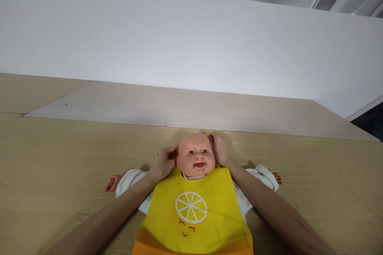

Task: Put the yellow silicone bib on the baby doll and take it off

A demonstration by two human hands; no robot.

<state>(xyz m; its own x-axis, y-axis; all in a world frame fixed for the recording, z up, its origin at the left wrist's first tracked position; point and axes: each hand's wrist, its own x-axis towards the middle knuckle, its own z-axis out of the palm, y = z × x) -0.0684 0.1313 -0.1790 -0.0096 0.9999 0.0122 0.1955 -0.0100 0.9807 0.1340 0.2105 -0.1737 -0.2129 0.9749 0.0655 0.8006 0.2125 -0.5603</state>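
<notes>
A baby doll (196, 149) lies on its back with its head toward the far side, its arms spread out in white printed sleeves. Over its chest lies a yellow bib (215, 191) with a white citrus slice and a small smiling face; its lower part is orange. My left hand (164, 162) is at the side of the doll's head, fingers closed on the bib's neck band and partly hidden behind the head. On the other side, my right hand (220, 147) curls its fingers by the head, where yellow bits of the band show. The band's ends behind the head are hidden.
The doll rests on a light wood-coloured tabletop (60, 167). A paler flat panel (179, 103) runs along the back, below a white partition (191, 44). Glass and ceiling lights show above it, and a dark gap (369, 121) lies at the far right.
</notes>
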